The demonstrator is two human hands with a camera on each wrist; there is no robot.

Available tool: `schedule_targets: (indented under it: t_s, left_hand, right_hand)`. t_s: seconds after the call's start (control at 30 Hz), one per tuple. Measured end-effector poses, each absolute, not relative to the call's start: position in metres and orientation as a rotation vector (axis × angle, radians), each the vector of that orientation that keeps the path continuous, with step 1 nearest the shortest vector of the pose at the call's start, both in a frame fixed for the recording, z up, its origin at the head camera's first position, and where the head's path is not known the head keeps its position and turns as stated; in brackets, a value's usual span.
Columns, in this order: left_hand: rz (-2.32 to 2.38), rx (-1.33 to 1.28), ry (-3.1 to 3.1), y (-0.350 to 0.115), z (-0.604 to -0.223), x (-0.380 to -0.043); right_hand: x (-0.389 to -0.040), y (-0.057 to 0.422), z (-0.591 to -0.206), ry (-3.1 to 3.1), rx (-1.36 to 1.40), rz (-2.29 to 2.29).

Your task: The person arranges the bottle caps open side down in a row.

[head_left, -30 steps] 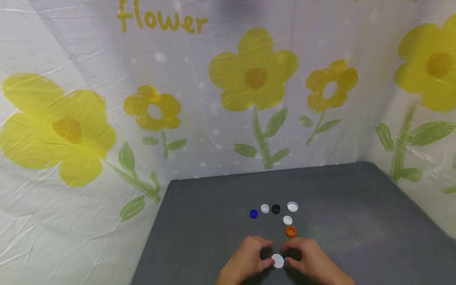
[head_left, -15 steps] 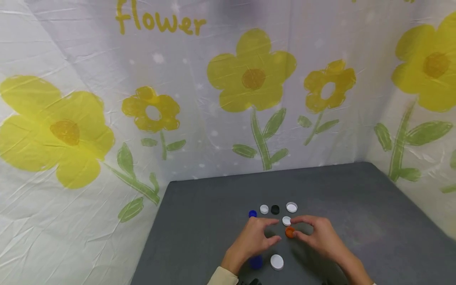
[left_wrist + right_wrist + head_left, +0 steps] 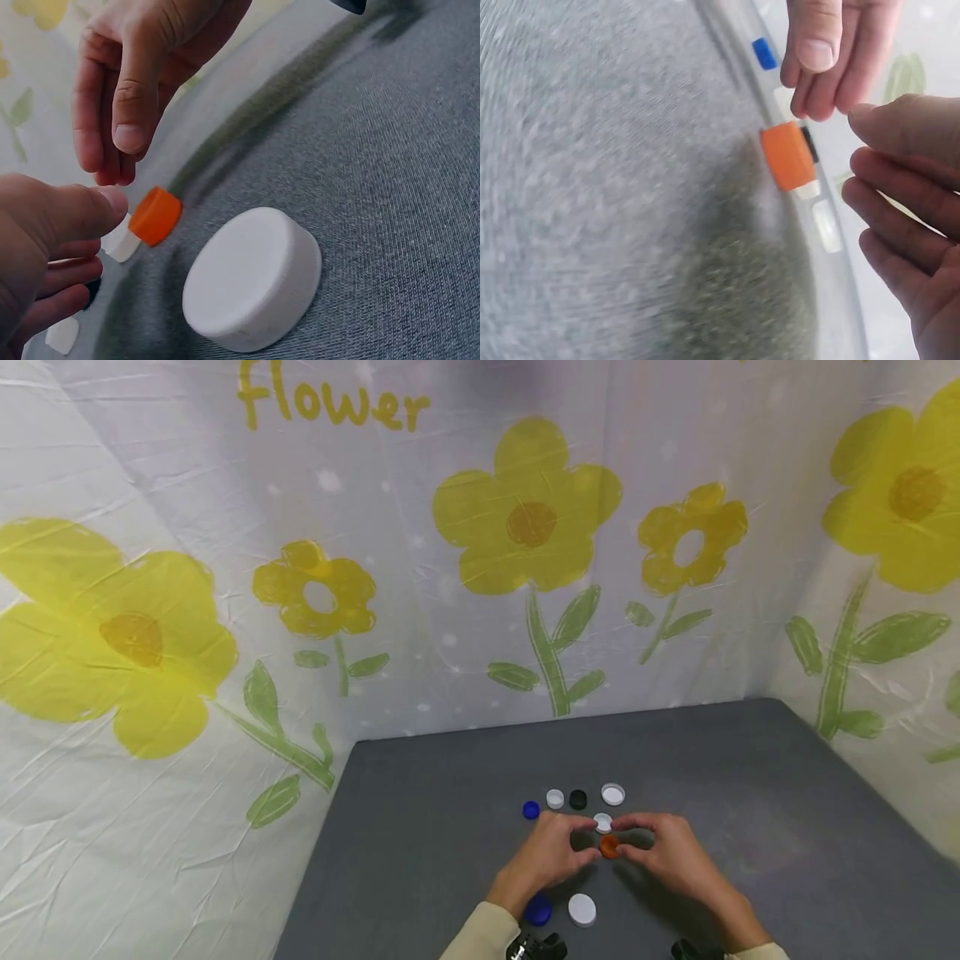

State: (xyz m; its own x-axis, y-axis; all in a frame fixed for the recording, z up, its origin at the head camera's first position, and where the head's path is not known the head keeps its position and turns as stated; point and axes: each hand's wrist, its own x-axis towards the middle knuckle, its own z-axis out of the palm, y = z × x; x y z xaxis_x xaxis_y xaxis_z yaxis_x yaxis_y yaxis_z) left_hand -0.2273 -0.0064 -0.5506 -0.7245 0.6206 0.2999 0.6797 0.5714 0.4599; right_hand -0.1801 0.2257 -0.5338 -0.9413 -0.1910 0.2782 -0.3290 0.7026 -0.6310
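An orange bottle cap [image 3: 609, 847] lies on the grey table, with a small white cap [image 3: 603, 823] just behind it. On its left is my left hand [image 3: 542, 853], thumb and fingers parted and holding nothing. Across from it my right hand [image 3: 672, 853] curves the same way, thumb tip close to the orange cap in the head view. Both wrist views show the hands hovering above the cloth, with the orange cap below and apart from the fingertips. Nearer to me sit a large white cap [image 3: 582, 910] and a large blue cap [image 3: 537, 910].
Behind the hands stand a small blue cap [image 3: 531, 810], a white cap [image 3: 555, 799], a black cap [image 3: 577, 799] and a wider white cap [image 3: 612, 794]. A flower-printed curtain [image 3: 420, 677] rises along the table's [image 3: 450, 777] back edge.
Both hands have left the large white cap, moved away from me to the orange cap, and drawn closer together. The large blue cap, hidden at first, now shows.
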Motion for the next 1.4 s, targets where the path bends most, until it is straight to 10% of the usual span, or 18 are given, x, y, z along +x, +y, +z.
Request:
schedule_targets:
  t_s: [1.4]
  left_hand:
    - [-1.106,-1.031,-2.568,0.009,-0.556,-0.226]
  right_hand:
    - [-0.181,0.22,-0.538,-2.724,0.284,1.036]
